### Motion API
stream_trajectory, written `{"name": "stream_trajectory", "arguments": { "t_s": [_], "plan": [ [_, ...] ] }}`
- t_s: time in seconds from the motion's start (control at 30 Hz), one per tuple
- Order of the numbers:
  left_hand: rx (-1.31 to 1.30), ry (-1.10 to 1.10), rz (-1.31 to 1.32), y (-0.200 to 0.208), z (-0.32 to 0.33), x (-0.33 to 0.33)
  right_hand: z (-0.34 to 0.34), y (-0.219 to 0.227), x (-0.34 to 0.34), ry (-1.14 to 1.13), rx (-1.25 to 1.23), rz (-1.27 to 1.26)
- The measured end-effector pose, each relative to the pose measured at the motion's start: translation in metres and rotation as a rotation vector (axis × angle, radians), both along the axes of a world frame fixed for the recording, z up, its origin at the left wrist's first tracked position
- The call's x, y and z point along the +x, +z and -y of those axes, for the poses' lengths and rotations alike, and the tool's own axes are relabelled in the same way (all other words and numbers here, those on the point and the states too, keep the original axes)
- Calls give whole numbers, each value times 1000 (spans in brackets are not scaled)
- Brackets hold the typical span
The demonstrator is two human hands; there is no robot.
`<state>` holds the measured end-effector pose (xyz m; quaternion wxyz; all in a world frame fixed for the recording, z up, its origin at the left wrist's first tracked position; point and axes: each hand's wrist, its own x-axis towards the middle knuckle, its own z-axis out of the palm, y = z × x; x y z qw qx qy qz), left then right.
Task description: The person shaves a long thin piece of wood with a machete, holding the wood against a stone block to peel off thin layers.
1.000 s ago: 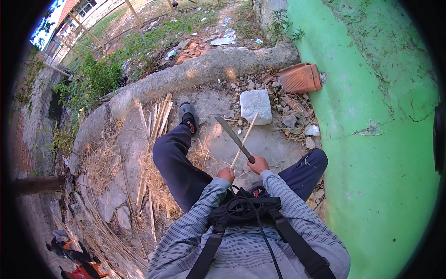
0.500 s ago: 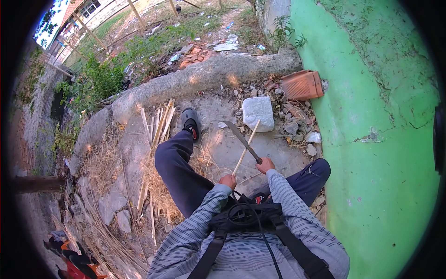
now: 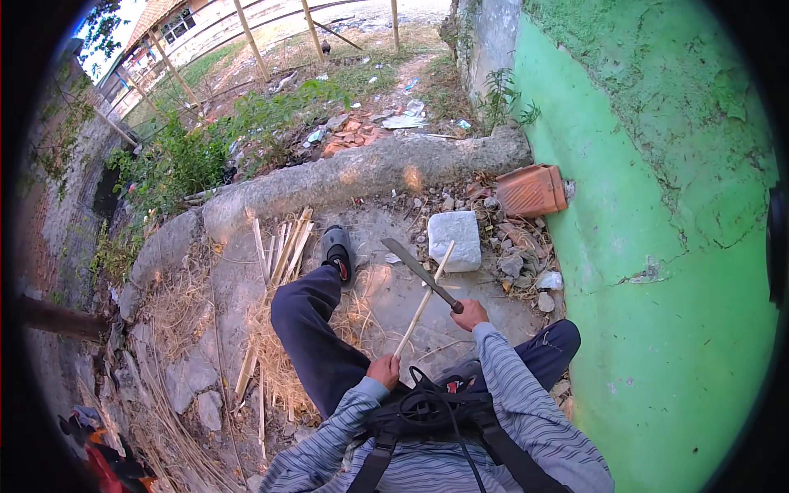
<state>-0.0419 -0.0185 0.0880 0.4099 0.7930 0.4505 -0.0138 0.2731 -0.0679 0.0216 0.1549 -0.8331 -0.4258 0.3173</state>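
My left hand [image 3: 384, 371] is closed round the near end of a thin pale strip, which looks like split bamboo [image 3: 421, 311]. The strip slants away to the right, and its far tip overlaps the white block [image 3: 454, 240] in the picture. In my right hand [image 3: 469, 315] is the dark handle of a machete [image 3: 417, 265], its long blade pointing up and left. The blade lies across the strip at about its middle; whether its edge touches the strip, I cannot tell. My fingers are wrapped round both things.
Left of my shoe [image 3: 338, 253] lie several bamboo strips [image 3: 285, 251] and a heap of shavings [image 3: 283, 353]. A hollow orange brick [image 3: 532, 191] and rubble lean by the green wall [image 3: 657, 353]. A low concrete kerb [image 3: 353, 172] runs across the far side.
My left hand has drawn the strip back, slightly down and left. The blade now crosses nearer the strip's far part and lies flatter. The whole view has tilted up a little.
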Motion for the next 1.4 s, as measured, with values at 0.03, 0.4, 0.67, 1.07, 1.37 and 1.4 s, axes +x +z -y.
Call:
{"name": "stream_trajectory", "arguments": {
  "t_s": [0.03, 0.4, 0.67, 1.07, 1.37, 1.4],
  "plan": [
    [11, 0, 26, 8, 2, -4, -7, 0, 10, -18, 13, 24],
    [130, 118, 126, 39, 3, -24, -41, 75, -38, 267, 200, 51],
    [76, 203, 147, 80, 17, -57, -67, 82, -31, 251, 304, 37],
    [93, 209, 176, 124, 15, -103, -110, 83, -44, 258, 480, 6],
    [64, 253, 125, 143, 30, -127, -132, 85, -41, 231, 278, -45],
    [67, 250, 122, 140, 30, -129, -134, 82, -44, 245, 281, -4]
  ]
}}
